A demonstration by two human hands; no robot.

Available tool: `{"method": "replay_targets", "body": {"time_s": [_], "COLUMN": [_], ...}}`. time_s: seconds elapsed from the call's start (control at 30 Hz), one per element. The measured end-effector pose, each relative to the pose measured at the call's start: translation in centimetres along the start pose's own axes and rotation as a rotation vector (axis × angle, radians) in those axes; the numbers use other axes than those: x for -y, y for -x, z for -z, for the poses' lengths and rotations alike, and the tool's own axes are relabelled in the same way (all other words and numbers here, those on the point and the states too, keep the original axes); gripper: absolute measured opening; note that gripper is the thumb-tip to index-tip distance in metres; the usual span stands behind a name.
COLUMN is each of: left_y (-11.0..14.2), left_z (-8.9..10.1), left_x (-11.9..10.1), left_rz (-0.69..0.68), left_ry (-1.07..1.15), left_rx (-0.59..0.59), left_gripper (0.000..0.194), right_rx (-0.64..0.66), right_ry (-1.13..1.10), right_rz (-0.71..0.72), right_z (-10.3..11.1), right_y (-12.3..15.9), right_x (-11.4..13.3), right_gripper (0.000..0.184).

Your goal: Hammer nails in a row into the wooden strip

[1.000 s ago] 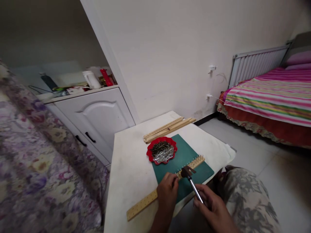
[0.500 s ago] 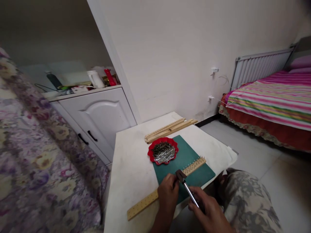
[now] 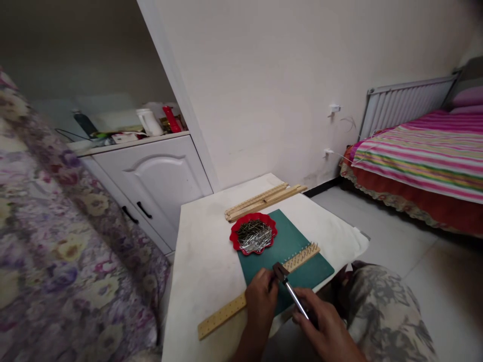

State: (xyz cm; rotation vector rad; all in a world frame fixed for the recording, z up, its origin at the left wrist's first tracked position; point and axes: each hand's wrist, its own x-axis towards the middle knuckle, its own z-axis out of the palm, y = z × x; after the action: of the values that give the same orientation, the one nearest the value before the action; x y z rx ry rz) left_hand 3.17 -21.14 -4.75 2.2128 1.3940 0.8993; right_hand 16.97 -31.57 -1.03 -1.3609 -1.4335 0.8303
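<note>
Right hand (image 3: 320, 317) wrapped round hammer (image 3: 296, 299). Left hand (image 3: 261, 296) curled over wooden strip (image 3: 222, 315), which lies partly on green mat (image 3: 315, 274); cannot tell what the fingertips pinch. Risk: stray blow catching those fingers, hammer head being just beside them.

1. Left hand (image 3: 261, 296) and right hand (image 3: 320, 318): two, lower centre.
2. One hammer (image 3: 292, 293), lower centre.
3. One nail-studded strip (image 3: 222, 315), lower centre.
4. At least two wooden strips (image 3: 269, 202), centre.
5. One red bowl (image 3: 234, 236), centre; nails (image 3: 256, 235) too many to count.
6. One green mat (image 3: 315, 276).
7. Two black handles (image 3: 144, 210), left.
</note>
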Motion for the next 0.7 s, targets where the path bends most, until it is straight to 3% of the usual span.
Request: {"method": "replay_targets", "body": {"time_s": [0.27,0.7], "left_y": [-0.09,-0.02], "left_z": [-0.11,-0.29], "left_x": [-0.07,0.33], "left_rz": [0.038,0.034], "left_ry": [0.084,0.053], "left_rx": [-0.016,-0.004], "left_gripper": [0.017,0.02], "right_rx": [-0.076,0.027], "right_ry": [-0.111,0.014], "right_rz": [-0.033,-0.026], "right_z": [0.54,-0.39], "right_y": [0.18,-0.07], "right_x": [-0.81,-0.27], "right_gripper": [0.032,0.028]}}
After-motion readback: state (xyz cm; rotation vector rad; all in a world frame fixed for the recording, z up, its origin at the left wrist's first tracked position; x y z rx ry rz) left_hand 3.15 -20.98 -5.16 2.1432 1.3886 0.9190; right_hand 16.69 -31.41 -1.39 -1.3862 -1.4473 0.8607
